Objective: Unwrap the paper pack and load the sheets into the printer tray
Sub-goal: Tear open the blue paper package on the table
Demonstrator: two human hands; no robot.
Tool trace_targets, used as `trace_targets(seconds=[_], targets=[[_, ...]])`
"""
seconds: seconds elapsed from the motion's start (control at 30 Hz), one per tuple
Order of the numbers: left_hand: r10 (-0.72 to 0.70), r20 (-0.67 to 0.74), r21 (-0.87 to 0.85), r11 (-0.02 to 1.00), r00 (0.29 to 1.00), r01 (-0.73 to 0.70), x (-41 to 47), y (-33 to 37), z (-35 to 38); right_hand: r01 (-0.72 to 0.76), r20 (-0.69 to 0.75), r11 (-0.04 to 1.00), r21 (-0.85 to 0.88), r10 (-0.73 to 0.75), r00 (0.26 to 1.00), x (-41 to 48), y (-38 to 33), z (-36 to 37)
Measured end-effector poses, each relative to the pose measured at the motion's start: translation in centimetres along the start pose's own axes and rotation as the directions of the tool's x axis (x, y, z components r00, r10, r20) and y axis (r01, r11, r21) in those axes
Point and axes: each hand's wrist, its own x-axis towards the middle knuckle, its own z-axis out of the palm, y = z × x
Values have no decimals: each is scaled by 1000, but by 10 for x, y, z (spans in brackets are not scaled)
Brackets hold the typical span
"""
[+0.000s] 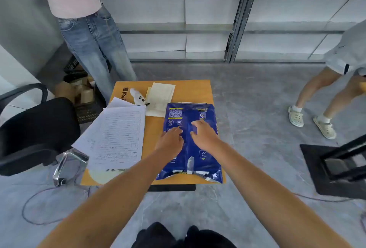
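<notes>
A blue paper pack (191, 142) lay wrapped on the right side of a small wooden table (156, 130), both hands resting on its top. The left hand (170, 139) had fingers curled against the wrapper; the right hand (204, 133) pressed down with fingers loosely spread. Lined sheets (116, 136) lay just beside.

My one head-worn camera looks forward and steeply down from above my fingers (179, 131), close over the small table (154, 126), with shelving (198, 19) far beyond my fingertips and floor (257, 109) around.
</notes>
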Motion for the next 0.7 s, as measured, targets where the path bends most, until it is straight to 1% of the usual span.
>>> trace_targets(seconds=[0.03, 0.1, 0.17, 0.23, 0.3, 0.43, 0.53, 0.63, 0.7], targets=[[-39, 49, -5, 999, 998, 39, -3, -3, 5, -41, 27, 999, -8, 41, 999, -4, 5, 5], [-79, 101, -6, 997, 992, 80, -5, -15, 23, -85, 77, 996, -30, 87, 993, -8, 19, 19], [-99, 154, 11, 995, 983, 99, -6, -32, 40, -91, 148, 994, -62, 100, 984, -13, 33, 33], [-109, 164, 16, 994, 980, 108, -7, -42, 49, -78, 182, 994, -78, 91, 979, -16, 40, 44], [-86, 155, 11, 996, 984, 85, -8, -48, 54, -64, 184, 994, -86, 79, 980, -19, 45, 54], [-52, 133, -32, 998, 990, 57, -6, -54, 64, -14, 114, 987, -159, 33, 993, -21, 46, 67], [-56, 119, -54, 997, 991, 63, -7, -58, 73, 27, 136, 967, -252, 8, 991, -21, 39, 73], [-64, 90, -85, 994, 994, 71, -9, -59, 81, 9, 116, 956, -295, 27, 993, -20, 34, 76], [-93, 82, -154, 982, 992, 105, -9, -58, 84, -23, 94, 959, -281, 51, 994, -18, 31, 79]])
